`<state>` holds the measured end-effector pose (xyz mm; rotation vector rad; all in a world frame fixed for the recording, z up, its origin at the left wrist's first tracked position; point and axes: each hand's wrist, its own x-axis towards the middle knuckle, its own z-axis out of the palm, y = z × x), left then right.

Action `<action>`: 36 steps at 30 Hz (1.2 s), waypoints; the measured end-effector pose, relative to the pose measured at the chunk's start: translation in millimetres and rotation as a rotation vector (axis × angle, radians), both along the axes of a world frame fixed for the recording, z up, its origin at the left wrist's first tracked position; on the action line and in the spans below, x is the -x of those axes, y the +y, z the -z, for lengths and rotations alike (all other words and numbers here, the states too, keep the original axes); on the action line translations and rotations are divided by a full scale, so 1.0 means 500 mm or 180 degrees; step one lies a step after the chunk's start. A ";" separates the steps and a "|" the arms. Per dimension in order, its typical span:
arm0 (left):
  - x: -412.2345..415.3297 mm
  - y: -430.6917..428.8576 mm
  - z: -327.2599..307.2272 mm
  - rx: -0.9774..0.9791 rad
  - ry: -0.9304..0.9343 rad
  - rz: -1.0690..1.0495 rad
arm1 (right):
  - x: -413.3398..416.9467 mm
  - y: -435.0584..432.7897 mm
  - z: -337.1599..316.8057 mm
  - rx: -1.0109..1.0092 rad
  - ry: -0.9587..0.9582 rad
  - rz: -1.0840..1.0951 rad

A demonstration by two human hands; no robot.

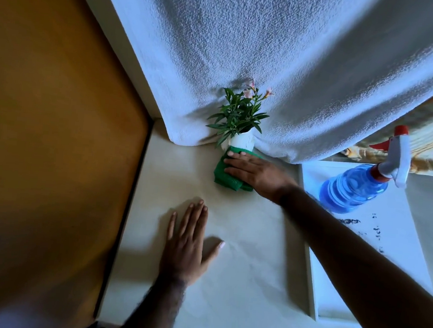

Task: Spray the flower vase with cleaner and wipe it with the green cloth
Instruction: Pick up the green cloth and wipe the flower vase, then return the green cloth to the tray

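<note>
A small white flower vase (242,140) with green leaves and pink blooms stands at the back of the pale table, against a hanging white curtain. The green cloth (226,176) covers the vase's lower front and trails onto the table. My right hand (255,173) lies flat on the cloth, fingers pointing left, pressing it against the vase. My left hand (187,242) rests palm down on the table nearer to me, fingers spread, holding nothing. The blue spray bottle (357,188) with a white and red trigger stands at the right.
The white curtain (271,64) hangs behind the vase and touches the table. The spray bottle stands on a white tray (312,279) at the right. A brown wall or door (43,122) borders the table's left edge (123,223).
</note>
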<state>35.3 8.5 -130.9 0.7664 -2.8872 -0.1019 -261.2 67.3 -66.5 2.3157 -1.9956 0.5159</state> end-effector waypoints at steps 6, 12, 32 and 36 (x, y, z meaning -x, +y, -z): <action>0.000 -0.002 0.004 -0.0011 0.0024 0.0003 | -0.024 0.009 0.034 -0.0412 -0.0526 0.0232; -0.002 -0.004 0.007 -0.0031 0.0108 0.0012 | -0.035 -0.016 -0.005 -0.1175 -0.1702 0.0940; 0.001 0.009 -0.042 -0.0264 -0.0244 0.0005 | -0.151 0.477 -0.105 -0.0368 -0.0539 0.2685; 0.004 0.012 -0.038 -0.0183 -0.0154 0.0009 | -0.154 0.544 -0.057 -0.0470 -0.0503 0.3042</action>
